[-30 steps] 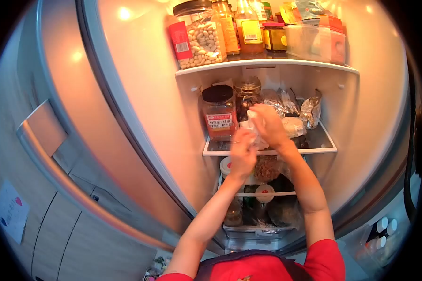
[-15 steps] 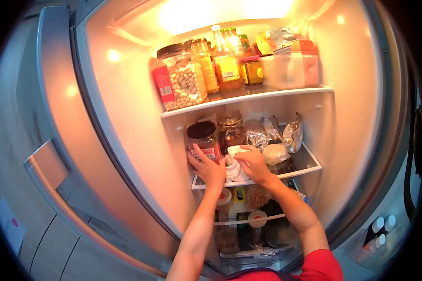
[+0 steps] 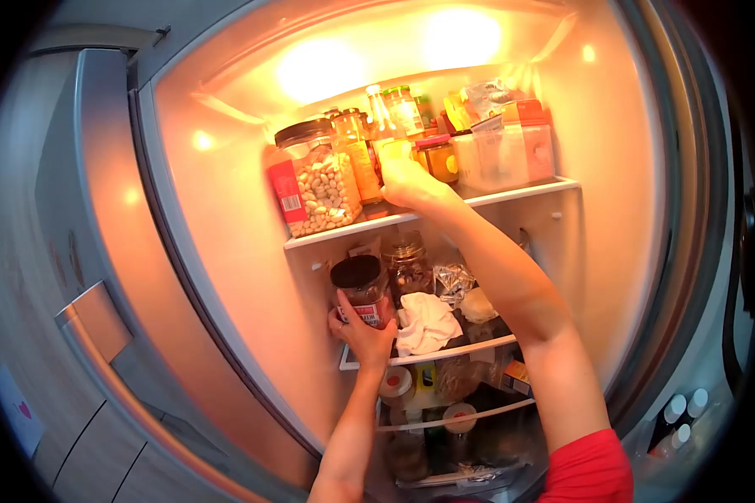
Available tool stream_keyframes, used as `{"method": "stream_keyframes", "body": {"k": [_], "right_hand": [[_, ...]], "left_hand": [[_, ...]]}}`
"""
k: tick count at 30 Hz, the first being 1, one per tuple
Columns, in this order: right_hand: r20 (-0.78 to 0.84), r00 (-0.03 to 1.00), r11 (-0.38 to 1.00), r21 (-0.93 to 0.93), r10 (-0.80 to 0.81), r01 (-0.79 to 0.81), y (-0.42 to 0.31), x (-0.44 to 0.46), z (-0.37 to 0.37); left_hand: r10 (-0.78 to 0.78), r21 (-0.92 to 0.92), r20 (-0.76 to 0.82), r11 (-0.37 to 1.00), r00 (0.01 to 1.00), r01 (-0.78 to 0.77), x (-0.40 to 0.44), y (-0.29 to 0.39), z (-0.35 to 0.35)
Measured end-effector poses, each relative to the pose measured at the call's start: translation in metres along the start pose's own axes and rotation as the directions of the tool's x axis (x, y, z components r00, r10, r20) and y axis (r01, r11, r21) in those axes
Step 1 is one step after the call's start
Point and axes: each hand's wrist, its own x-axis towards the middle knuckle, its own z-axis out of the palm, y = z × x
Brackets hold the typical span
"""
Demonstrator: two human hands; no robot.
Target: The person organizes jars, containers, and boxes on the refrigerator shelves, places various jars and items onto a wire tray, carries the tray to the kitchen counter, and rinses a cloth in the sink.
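On the middle shelf, my left hand (image 3: 365, 337) wraps round the front of a clear jar (image 3: 362, 293) with a dark lid and a red-and-white label. Fingers lie on its left side, thumb on its right. Beside the jar a crumpled white cloth (image 3: 426, 324) rests near the shelf's front edge. My right hand (image 3: 413, 184) reaches up to the top shelf, in front of a glass bottle (image 3: 382, 124) whose lower part it covers. Bright light washes out those fingers, so their grip cannot be made out.
A large nut jar (image 3: 320, 189) and a clear plastic box (image 3: 499, 155) flank the bottles on the top shelf (image 3: 512, 194). A clamp-top jar (image 3: 408, 260) and foil packets (image 3: 453, 281) stand behind the cloth. The open fridge door (image 3: 113, 251) is at left.
My right hand has let go of the white cloth and risen to the top shelf. The cloth now lies loosely spread. My left hand stays at the jar; the view has tilted up.
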Motion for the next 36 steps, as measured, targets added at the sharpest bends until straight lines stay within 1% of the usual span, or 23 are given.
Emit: {"method": "stream_keyframes", "body": {"k": [2, 4, 5, 8, 10, 11, 12, 13, 14, 15, 17, 19, 21, 22, 23, 25, 26, 27, 30, 32, 33, 34, 36], "right_hand": [[0.207, 0.976, 0.981, -0.166, -0.067, 0.102, 0.002, 0.010, 0.010], [0.241, 0.965, 0.946, -0.276, -0.106, 0.173, -0.005, 0.002, 0.001], [0.317, 0.942, 0.938, -0.277, -0.114, 0.207, -0.007, -0.001, -0.008], [0.402, 0.914, 0.952, -0.252, -0.062, 0.175, -0.009, -0.002, -0.024], [0.416, 0.904, 0.962, -0.189, -0.102, 0.196, 0.001, -0.001, -0.035], [0.349, 0.930, 0.974, -0.147, -0.113, 0.174, 0.008, -0.005, -0.039], [0.176, 0.950, 0.963, -0.033, -0.259, 0.269, 0.013, -0.007, -0.035], [-0.015, 0.926, 0.924, 0.061, -0.378, 0.378, 0.017, -0.008, -0.029], [-0.133, 0.936, 0.942, 0.041, -0.326, 0.333, 0.023, -0.010, -0.026], [-0.227, 0.907, 0.911, 0.137, -0.354, 0.390, 0.018, -0.014, -0.029], [-0.299, 0.917, 0.918, 0.212, -0.265, 0.334, 0.004, -0.033, -0.036], [-0.307, 0.916, 0.929, 0.183, -0.257, 0.322, 0.002, -0.048, -0.034], [-0.344, 0.936, 0.890, 0.400, -0.077, 0.220, 0.011, -0.054, -0.029], [-0.436, 0.896, 0.778, 0.535, -0.080, 0.330, 0.015, -0.053, -0.028], [-0.430, 0.899, 0.777, 0.539, -0.080, 0.326, 0.020, -0.056, -0.027], [-0.564, 0.825, 0.554, 0.678, -0.031, 0.483, 0.017, -0.073, -0.030], [-0.602, 0.797, 0.622, 0.610, -0.038, 0.491, 0.014, -0.089, -0.032], [-0.600, 0.799, 0.624, 0.612, -0.035, 0.487, 0.013, -0.105, -0.032], [-0.583, 0.807, 0.674, 0.560, -0.093, 0.482, 0.013, -0.154, -0.028], [-0.425, 0.893, 0.686, 0.607, -0.148, 0.402, 0.015, -0.185, -0.017], [-0.426, 0.894, 0.688, 0.606, -0.143, 0.399, 0.018, -0.197, -0.009], [-0.303, 0.945, 0.706, 0.642, -0.123, 0.298, 0.024, -0.208, 0.000], [-0.078, 0.992, 0.716, 0.687, -0.097, 0.125, 0.027, -0.228, 0.009]], "left_hand": [[0.055, -0.123, -0.022, 0.991, 0.998, -0.058, 0.000, -0.006, 0.000], [0.062, -0.148, -0.041, 0.987, 0.997, -0.067, -0.002, -0.009, 0.000], [0.083, -0.176, -0.062, 0.980, 0.995, -0.092, -0.003, -0.009, -0.001], [0.044, -0.212, -0.064, 0.976, 0.997, -0.056, -0.007, -0.008, -0.004], [0.008, -0.237, -0.037, 0.971, 0.999, -0.016, -0.007, -0.006, -0.008], [0.005, -0.237, -0.032, 0.972, 0.999, -0.013, -0.006, -0.007, -0.008], [0.018, -0.217, -0.007, 0.976, 1.000, -0.019, -0.005, -0.011, -0.006], [0.030, -0.197, 0.017, 0.980, 0.999, -0.026, -0.003, -0.016, -0.004], [0.060, -0.186, 0.050, 0.981, 0.997, -0.049, -0.003, -0.022, -0.002], [0.050, -0.182, 0.050, 0.982, 0.997, -0.040, -0.004, -0.017, -0.004], [-0.006, -0.070, 0.084, 0.997, 0.996, 0.012, -0.003, -0.004, -0.009], [-0.072, -0.121, 0.137, 0.989, 0.988, 0.089, 0.001, -0.009, -0.010], [-0.020, -0.272, 0.142, 0.960, 0.990, 0.058, 0.005, -0.015, -0.016], [-0.010, -0.426, 0.141, 0.902, 0.990, 0.069, 0.006, -0.028, -0.011], [-0.016, -0.422, 0.141, 0.903, 0.990, 0.075, 0.005, -0.034, -0.007], [-0.054, -0.766, 0.146, 0.625, 0.988, 0.147, 0.005, -0.034, -0.008], [-0.072, -0.849, 0.205, 0.483, 0.976, 0.214, 0.005, -0.029, -0.013], [-0.074, -0.848, 0.209, 0.483, 0.975, 0.219, 0.007, -0.025, -0.019], [-0.018, -0.897, 0.371, 0.252, 0.929, 0.363, 0.008, -0.032, -0.022], [0.041, -0.860, 0.506, 0.101, 0.861, 0.501, 0.007, -0.034, -0.024], [0.091, -0.804, 0.594, 0.023, 0.799, 0.595, 0.006, -0.033, -0.026], [0.093, -0.801, 0.597, 0.024, 0.797, 0.598, 0.003, -0.036, -0.023], [0.191, -0.759, 0.625, -0.079, 0.757, 0.646, -0.003, -0.042, -0.015]]}}
